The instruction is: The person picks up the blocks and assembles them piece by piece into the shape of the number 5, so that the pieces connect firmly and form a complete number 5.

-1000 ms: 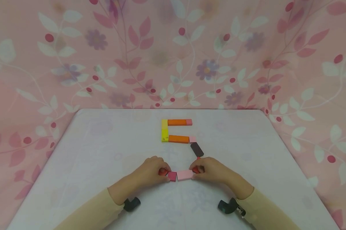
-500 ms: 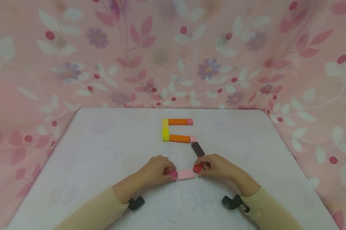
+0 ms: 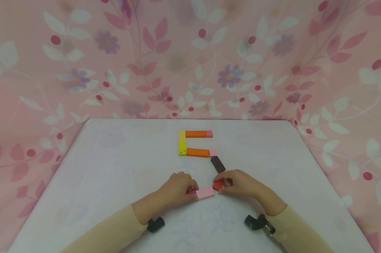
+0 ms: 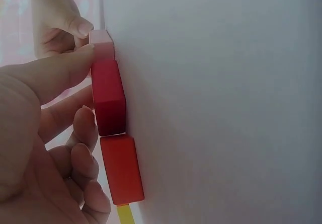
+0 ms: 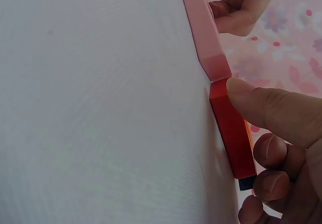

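Near the middle of the table, my left hand (image 3: 177,188) pinches the left end of a light pink block (image 3: 205,193), thumb in front and fingers behind. A crimson block (image 4: 107,95) adjoins its left end, mostly covered by that hand in the head view. Beyond it in the left wrist view stands an orange-red block (image 4: 122,169), with a bit of yellow past it. My right hand (image 3: 242,183) holds a red block (image 3: 217,185) between thumb and index finger. In the right wrist view, the red block's corner meets the pink block at an angle.
A dark block (image 3: 217,163) slants above the red one. Further back, yellow blocks (image 3: 182,143), an upper orange block (image 3: 195,134), a lower orange block (image 3: 197,152) and small pink pieces (image 3: 213,153) form a bracket on the white table (image 3: 114,158).
My left hand has slid right from the orange-red and crimson blocks to the pink block's left end. The pink block tilts slightly more. My right hand shifted slightly right, then stayed at the red block.
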Demonstrator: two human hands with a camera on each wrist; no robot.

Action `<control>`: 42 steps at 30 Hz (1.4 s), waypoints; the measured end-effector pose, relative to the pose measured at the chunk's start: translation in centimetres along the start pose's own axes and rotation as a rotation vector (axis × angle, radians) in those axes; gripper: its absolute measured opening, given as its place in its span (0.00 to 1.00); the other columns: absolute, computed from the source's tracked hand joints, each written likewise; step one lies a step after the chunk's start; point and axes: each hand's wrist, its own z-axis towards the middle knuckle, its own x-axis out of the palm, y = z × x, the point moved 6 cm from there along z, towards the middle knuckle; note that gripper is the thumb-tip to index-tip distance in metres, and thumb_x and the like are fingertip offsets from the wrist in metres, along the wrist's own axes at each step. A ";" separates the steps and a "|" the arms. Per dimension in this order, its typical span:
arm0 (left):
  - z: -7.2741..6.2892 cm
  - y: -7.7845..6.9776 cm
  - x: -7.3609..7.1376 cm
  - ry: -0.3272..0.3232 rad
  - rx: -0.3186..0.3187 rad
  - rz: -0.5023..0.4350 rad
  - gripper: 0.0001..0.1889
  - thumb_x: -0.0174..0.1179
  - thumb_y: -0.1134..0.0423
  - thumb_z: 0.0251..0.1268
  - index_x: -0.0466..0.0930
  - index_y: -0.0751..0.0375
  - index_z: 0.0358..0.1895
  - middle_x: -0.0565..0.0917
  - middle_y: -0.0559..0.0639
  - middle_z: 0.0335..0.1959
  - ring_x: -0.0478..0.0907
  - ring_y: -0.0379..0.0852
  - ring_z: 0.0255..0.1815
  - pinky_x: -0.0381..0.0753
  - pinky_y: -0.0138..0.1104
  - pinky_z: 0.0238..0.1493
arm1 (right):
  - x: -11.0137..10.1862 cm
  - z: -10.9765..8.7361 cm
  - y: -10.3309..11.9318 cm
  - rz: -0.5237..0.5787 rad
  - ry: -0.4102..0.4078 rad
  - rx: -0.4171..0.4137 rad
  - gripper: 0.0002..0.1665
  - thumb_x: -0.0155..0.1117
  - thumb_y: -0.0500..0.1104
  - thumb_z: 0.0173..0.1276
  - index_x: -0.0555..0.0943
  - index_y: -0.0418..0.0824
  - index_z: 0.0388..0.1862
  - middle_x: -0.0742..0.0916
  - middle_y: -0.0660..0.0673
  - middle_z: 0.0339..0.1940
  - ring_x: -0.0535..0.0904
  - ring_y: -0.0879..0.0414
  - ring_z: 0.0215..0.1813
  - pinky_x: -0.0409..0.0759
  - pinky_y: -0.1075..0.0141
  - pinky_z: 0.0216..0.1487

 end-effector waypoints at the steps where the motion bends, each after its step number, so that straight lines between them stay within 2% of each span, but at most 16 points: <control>1: 0.0 -0.1 0.0 -0.001 0.001 0.002 0.12 0.70 0.50 0.60 0.88 0.46 0.45 0.71 0.36 0.25 0.67 0.38 0.33 0.66 0.35 0.38 | 0.0 0.0 0.0 0.002 -0.003 -0.007 0.19 0.77 0.49 0.61 0.86 0.57 0.51 0.73 0.59 0.22 0.69 0.64 0.26 0.67 0.70 0.29; 14: 0.6 -0.7 0.2 -0.005 -0.013 0.043 0.13 0.71 0.47 0.58 0.88 0.45 0.43 0.72 0.35 0.25 0.67 0.38 0.35 0.66 0.36 0.40 | 0.1 0.2 -0.1 -0.006 -0.008 0.012 0.19 0.77 0.51 0.60 0.86 0.57 0.51 0.74 0.59 0.23 0.69 0.64 0.26 0.68 0.70 0.29; 23: 0.5 -0.7 0.3 0.005 -0.024 0.035 0.14 0.71 0.48 0.59 0.88 0.46 0.45 0.73 0.35 0.27 0.67 0.38 0.36 0.66 0.35 0.40 | 0.1 0.1 -0.1 -0.005 -0.010 0.006 0.20 0.77 0.50 0.60 0.86 0.56 0.52 0.73 0.59 0.21 0.68 0.65 0.25 0.67 0.70 0.29; 42: 0.4 -0.7 0.2 0.005 -0.014 0.023 0.13 0.70 0.49 0.60 0.88 0.47 0.46 0.73 0.35 0.27 0.67 0.38 0.35 0.66 0.34 0.39 | 0.2 0.2 -0.4 -0.003 0.000 0.020 0.19 0.77 0.50 0.61 0.86 0.58 0.51 0.76 0.58 0.25 0.70 0.64 0.27 0.69 0.69 0.29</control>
